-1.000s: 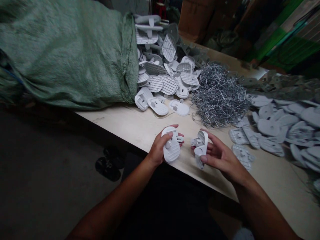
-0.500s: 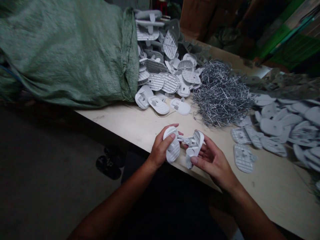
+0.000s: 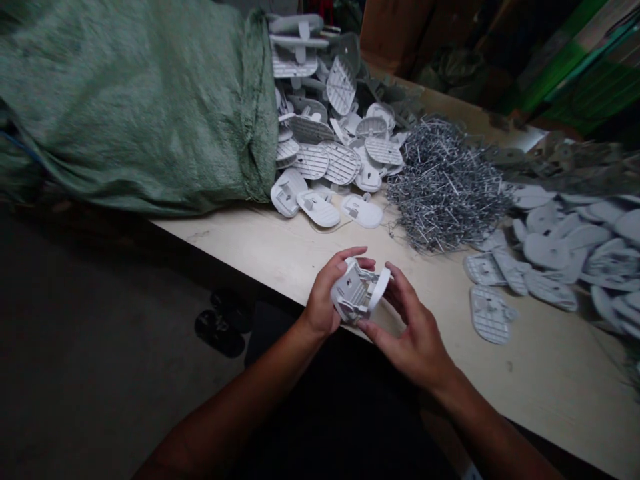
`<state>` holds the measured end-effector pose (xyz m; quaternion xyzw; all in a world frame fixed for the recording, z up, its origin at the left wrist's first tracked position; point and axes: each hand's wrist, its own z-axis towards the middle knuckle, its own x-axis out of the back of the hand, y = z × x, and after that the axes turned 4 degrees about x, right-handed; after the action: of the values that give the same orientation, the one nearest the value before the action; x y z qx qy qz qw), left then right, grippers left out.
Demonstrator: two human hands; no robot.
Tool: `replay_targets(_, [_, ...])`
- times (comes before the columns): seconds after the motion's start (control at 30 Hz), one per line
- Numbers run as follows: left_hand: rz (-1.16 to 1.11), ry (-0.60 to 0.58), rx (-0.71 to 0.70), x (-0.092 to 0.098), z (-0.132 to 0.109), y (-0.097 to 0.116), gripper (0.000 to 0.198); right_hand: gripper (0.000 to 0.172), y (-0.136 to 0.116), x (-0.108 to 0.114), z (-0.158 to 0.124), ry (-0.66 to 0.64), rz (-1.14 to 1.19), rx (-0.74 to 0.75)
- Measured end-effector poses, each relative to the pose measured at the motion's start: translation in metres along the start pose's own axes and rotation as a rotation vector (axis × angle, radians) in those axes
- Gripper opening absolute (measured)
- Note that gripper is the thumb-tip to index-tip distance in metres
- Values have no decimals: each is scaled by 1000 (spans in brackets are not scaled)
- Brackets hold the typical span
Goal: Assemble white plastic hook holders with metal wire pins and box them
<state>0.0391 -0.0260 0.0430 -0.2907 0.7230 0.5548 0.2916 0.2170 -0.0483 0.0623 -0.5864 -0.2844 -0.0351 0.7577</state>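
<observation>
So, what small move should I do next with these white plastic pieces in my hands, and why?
I would probably turn the white plastic pieces a little and check how they fit. Your left hand and right hand hold them together, but the oval plate stands at an angle to the other part.

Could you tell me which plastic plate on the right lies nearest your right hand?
The ribbed plate lying at the pile's front, closest to the right hand; the rest sit farther back.
</observation>
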Motion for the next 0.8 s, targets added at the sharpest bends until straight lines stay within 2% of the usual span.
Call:
replay_targets(0.13, [-107,39,66,-5,7,4,45,105,-6,6,3,-20,-102,33])
replay_targets(0.3, [-74,56,-10,-14,6,0,39,106,-13,15,5,-32,-130,13])
replay_targets(0.57, [186,39,-108,-17,-1,2,35,104,-8,16,-1,-27,-79,25])
replay_targets(0.8, [326,128,-193,-20,-2,16,30,107,-7,9,14,-49,-107,137])
